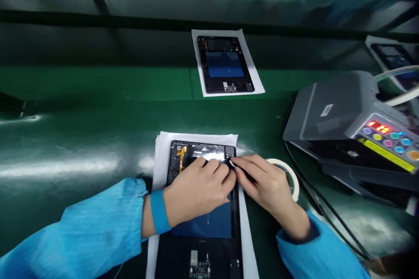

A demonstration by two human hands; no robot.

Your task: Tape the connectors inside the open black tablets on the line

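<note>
An opened tablet [203,244] lies on white paper [250,244], showing a blue battery area, an orange ribbon cable and a small circuit board. My left hand [199,185], with a blue band on its wrist, rests across its upper half. Those fingers are curled near the right edge, and what they hold, if anything, is hidden. My right hand [266,181] comes in from the right, thumb and forefinger pinching a small white strip [232,163] at the tablet's upper right edge. The two hands' fingertips nearly meet there.
A white tape roll [295,183] lies behind my right hand. To the right stands a grey machine [330,109] with lit red digits and coloured buttons, black cables beside it. Another opened tablet [225,65] lies on paper farther back; a third [393,56] sits far right.
</note>
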